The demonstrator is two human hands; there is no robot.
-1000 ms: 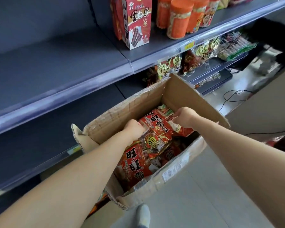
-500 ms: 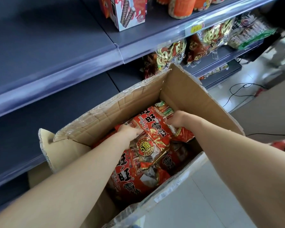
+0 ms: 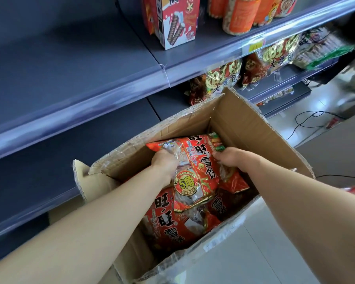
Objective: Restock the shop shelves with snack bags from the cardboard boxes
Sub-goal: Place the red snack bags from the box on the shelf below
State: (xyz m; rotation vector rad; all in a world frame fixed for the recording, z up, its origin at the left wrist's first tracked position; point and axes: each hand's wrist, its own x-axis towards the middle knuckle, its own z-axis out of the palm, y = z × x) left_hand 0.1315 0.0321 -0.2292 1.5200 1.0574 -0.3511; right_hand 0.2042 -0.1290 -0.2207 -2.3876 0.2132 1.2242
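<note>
Two dark blue shelves fill the left and far side of the view: the upper shelf point(image 3: 70, 64) and, below it, the middle shelf point(image 3: 59, 150), each edged with a pale plastic price strip. Grey floor tiles point(image 3: 275, 253) run along the near right.

An open cardboard box point(image 3: 244, 124) stands on the floor just beside the shelving, with its flaps turned up. Several red snack bags lie inside it. The top snack bag point(image 3: 195, 167) lies raised and tilted across the middle of the box, over a second red bag point(image 3: 172, 220) that lies nearer in the box.

Both arms reach down into the box. The left hand point(image 3: 164, 165) grips the top bag at its left side, with fingers curled into the clear wrapping. The right hand point(image 3: 228, 157) pinches the bag's right edge near its far corner, with fingers bent round the film.

On the upper shelf, far and to the right, stands a red and white wafer carton point(image 3: 174, 23), and orange canisters point(image 3: 240, 17) stand just right of it. Gold and red bags point(image 3: 223, 76) sit on the middle shelf beyond the box. A thin black cable point(image 3: 307, 121) loops on the floor at the far right.
</note>
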